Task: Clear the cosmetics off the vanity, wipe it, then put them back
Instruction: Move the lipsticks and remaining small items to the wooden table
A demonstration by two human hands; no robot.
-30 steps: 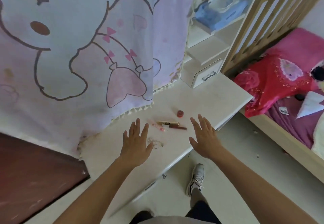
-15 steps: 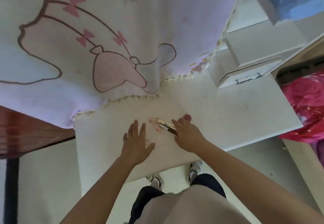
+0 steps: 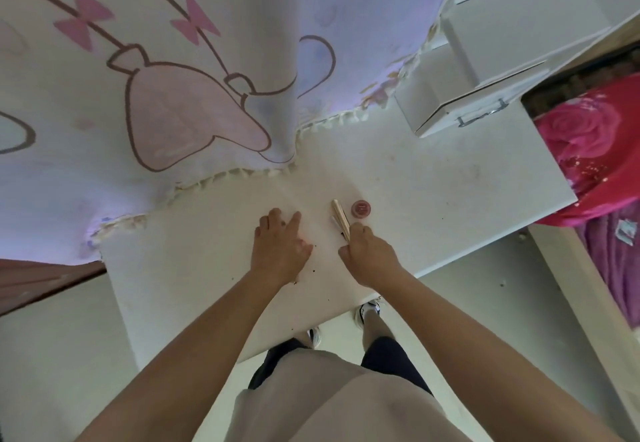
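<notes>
Head view, center frame: right hand fingers curl around the gold tube and a paler stick, left hand lies flat, fingers loosely spread; a loose grasp could knock the red pot rolling off the vanity.

White vanity top, smudged. Left hand flat, fingers spread, on surface. Right hand closed around gold tube, tube end protruding away from person. Small round red pot just beside tube. Cartoon curtain draped over rear edge. Drawer unit at back right.
</notes>
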